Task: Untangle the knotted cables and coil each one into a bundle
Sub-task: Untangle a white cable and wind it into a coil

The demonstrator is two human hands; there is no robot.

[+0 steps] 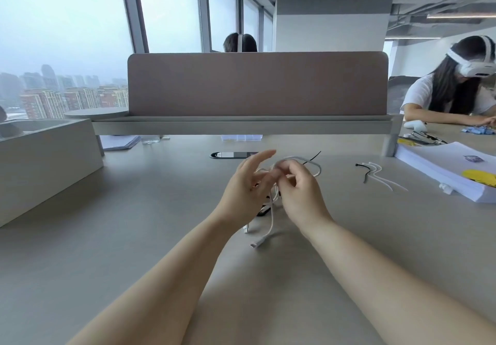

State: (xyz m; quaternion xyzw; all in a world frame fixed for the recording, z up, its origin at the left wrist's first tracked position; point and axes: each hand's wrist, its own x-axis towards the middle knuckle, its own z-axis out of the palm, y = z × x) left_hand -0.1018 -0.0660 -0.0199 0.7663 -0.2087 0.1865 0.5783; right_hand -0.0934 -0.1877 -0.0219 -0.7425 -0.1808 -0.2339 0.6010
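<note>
Pinching white cable [273, 217] loop in curled fingertips of right hand [298, 194], with left hand [241, 191] just beside it, fingers spread and straight, gripping nothing; tangle raised over desk [134, 210], long axis dropping toward viewer, plug ends resting on it

A white cable [272, 213] above a pale grey desk [134, 224], black and white cable ties [375, 173] alongside; behind, a dusty-mauve divider panel [257, 84]; a yellow object [480, 177] on white paper [434, 167].

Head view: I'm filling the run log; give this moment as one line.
phase: untangling | right hand: pinches thin white cable loop | left hand: fingers spread beside it | plug ends: on grey desk
</note>
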